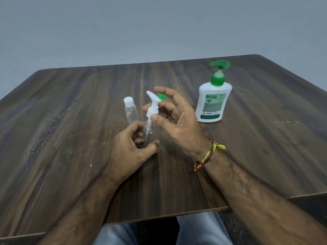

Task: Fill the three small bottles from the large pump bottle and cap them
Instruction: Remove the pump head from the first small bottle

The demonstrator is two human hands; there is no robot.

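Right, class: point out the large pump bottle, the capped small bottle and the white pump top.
large pump bottle (213, 101), head view, on its white body at the label.
capped small bottle (131, 112), head view, on its clear body.
white pump top (152, 106), head view, on its collar, gripped by the right hand (177, 119).

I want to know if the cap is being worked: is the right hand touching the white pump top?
Touching. The head view shows the right hand's thumb and fingers pinching the white pump top.

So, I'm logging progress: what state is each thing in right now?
Large pump bottle: upright, untouched.
Capped small bottle: closed, looks empty.
Clear small bottle: held by left hand.
White pump top: pinched by right hand, partly lifted out.
Green cap: mostly hidden.
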